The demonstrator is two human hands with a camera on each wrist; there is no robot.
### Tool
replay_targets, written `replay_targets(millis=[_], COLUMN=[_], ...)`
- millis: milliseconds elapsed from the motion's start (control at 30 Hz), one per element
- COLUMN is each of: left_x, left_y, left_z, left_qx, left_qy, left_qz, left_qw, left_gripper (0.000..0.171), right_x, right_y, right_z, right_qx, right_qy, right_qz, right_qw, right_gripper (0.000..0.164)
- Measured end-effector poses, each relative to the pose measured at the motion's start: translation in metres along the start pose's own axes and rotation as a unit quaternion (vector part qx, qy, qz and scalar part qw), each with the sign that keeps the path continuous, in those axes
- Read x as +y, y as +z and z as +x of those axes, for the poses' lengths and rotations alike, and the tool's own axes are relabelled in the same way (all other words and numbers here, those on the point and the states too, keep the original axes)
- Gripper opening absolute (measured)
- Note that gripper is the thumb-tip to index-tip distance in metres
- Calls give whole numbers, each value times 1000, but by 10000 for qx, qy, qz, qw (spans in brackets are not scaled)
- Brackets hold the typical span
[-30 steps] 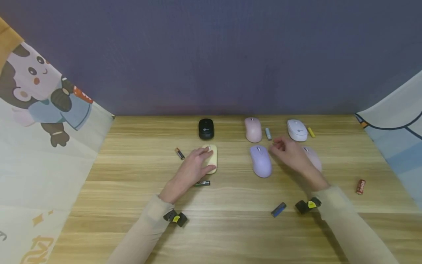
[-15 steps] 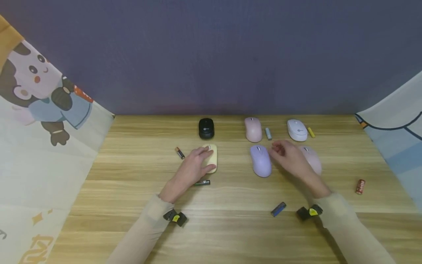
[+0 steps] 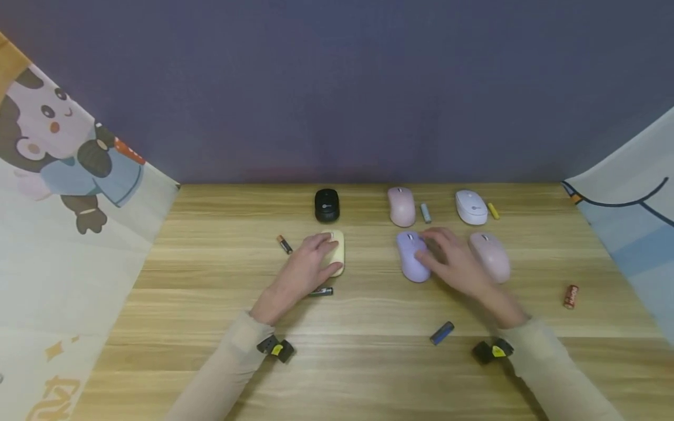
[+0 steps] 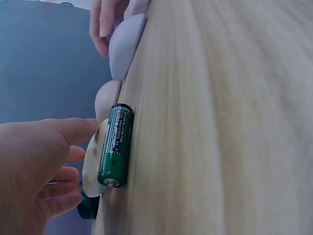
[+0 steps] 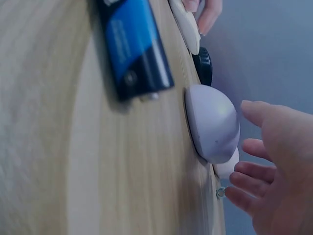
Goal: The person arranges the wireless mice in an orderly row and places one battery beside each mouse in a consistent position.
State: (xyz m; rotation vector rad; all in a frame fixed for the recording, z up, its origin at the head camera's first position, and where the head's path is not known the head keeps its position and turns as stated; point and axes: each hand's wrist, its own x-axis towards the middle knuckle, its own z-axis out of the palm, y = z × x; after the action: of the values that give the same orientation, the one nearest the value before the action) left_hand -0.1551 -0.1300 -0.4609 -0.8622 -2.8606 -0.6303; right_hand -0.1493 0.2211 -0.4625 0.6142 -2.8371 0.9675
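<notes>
My left hand rests on a pale yellow computer mouse, its fingers over the left side and the thumb by the near right edge. The left wrist view shows the fingers loosely bent beside the mouse, with a green battery in front. My right hand is at the right side of a purple mouse, thumb overlapping it and fingers spread near its front. In the right wrist view that hand looks open, with a gap between the thumb and the purple mouse.
A black mouse, a pink mouse and a white mouse line the back. Another pink mouse sits right of my right hand. Several batteries lie about, including a blue one and a red one.
My right hand's bent fingers have opened out, and its thumb has moved left over the purple mouse. The left hand stays on the yellow mouse. The head view has shifted slightly.
</notes>
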Motion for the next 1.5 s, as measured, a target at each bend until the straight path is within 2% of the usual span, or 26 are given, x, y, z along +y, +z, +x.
replay_targets(millis=[133,267,400,533,733,933,1033,1500], left_x=[-3,-9,-19,-30,-44,-51,-52,-59], left_y=[-1,-6,-9,-10,-18,-27,-29,-26], left_z=[0,-2,-8,-15,-24,-29,-31,-31], left_qx=[231,246,320,519,638,476,343,359], left_qy=[15,-315,-459,-479,-878,-1423,-1592,-1370], left_qz=[90,202,268,281,397,334,267,498], left_qw=[9997,9990,9981,9971,9933,9881,9863,9887], left_gripper=[46,45,45,45,54,62,62,51], right_x=[-3,-6,-8,-8,-7,-6,-6,-5], right_y=[4,6,8,10,11,11,12,12], right_z=[0,-1,0,0,-1,0,0,0], right_qx=[-58,-262,-420,-460,-465,-453,-439,-464], right_qy=[-160,-111,-94,-111,-115,-135,-162,-160], right_qz=[-81,-140,-130,-155,-198,-189,-196,-141], right_qw=[9998,9995,9990,9988,9987,9987,9987,9987], right_gripper=[51,55,56,56,55,55,55,55])
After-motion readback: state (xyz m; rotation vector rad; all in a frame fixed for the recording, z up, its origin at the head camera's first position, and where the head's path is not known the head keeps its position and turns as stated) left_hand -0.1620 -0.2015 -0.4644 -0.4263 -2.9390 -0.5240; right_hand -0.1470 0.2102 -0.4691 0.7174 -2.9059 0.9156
